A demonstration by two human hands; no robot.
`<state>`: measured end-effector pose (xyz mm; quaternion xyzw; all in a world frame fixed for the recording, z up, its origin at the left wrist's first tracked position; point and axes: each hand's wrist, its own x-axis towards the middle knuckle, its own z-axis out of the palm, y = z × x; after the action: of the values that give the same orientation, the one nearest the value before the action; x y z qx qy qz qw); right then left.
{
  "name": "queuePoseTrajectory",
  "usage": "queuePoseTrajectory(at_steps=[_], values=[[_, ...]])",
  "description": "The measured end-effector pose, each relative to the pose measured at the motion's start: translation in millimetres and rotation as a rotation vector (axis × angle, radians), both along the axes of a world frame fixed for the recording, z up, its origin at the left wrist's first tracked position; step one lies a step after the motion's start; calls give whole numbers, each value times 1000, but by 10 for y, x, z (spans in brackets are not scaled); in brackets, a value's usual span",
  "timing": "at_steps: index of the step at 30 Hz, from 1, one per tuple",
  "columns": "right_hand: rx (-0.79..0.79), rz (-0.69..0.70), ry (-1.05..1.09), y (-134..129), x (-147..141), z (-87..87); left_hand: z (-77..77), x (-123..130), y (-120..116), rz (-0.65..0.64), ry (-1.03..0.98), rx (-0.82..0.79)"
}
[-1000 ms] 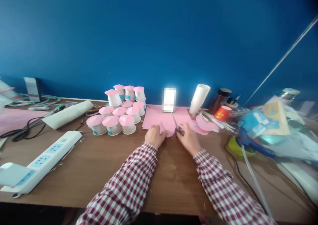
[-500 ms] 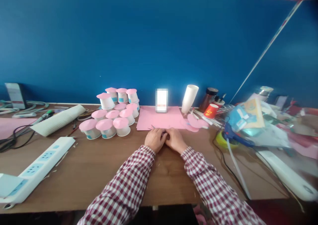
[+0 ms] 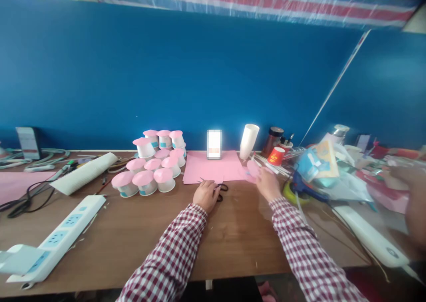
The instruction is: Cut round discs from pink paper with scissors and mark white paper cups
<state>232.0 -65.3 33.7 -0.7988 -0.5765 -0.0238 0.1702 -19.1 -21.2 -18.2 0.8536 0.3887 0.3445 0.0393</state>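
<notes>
My left hand (image 3: pixel 206 195) rests on the table by the front edge of the pink paper sheets (image 3: pixel 199 166), its fingers over a pair of scissors (image 3: pixel 224 187) whose black handles show at its right. Its grip is too hidden to read. My right hand (image 3: pixel 267 183) is closed at the pink paper pieces (image 3: pixel 252 168) beside the sheets; its fingertips meet a pink piece. Several white paper cups (image 3: pixel 165 184) with pink paper tops stand in rows to the left. A stack of white cups (image 3: pixel 249 142) leans behind the right hand.
A power strip (image 3: pixel 63 231) and a ribbed white roll (image 3: pixel 84 173) lie at left. At right are a red cup (image 3: pixel 276 156), a dark jar (image 3: pixel 273 140), a yellow and blue tape roll (image 3: pixel 296 195) and plastic bags. Another person's blurred arm (image 3: pixel 417 204) reaches in at far right.
My right hand has moved away from my left hand, rightward to the pink pieces. The scissors' black handles now show. Another person's arm has appeared at far right, and the view has tilted up.
</notes>
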Motion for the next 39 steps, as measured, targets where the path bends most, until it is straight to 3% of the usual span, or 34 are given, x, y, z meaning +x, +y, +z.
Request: queuePoseTrajectory(at_steps=[4, 10, 15, 21, 29, 34, 35, 39], values=[[-103, -70, -34, 21, 241, -15, 8, -6, 4, 21, -7, 42], [-166, -142, -30, 97, 272, -76, 22, -13, -10, 36, 37, 40], [-170, -97, 10, 57, 297, -25, 30, -15, -27, 44, 41, 26], [-147, -70, 132, -126, 238, -95, 45, -3, -40, 21, 38, 41], [-8, 26, 585, -299, 131, -77, 111, -57, -119, -25, -31, 36], [82, 150, 887, -410, -279, -37, 181, -32, -186, -42, -171, -37], [109, 192, 1027, -410, -383, -38, 191, -4, -196, -50, -216, -67], [78, 288, 1252, -310, -751, -70, 206, 135, -186, -58, -488, -287]])
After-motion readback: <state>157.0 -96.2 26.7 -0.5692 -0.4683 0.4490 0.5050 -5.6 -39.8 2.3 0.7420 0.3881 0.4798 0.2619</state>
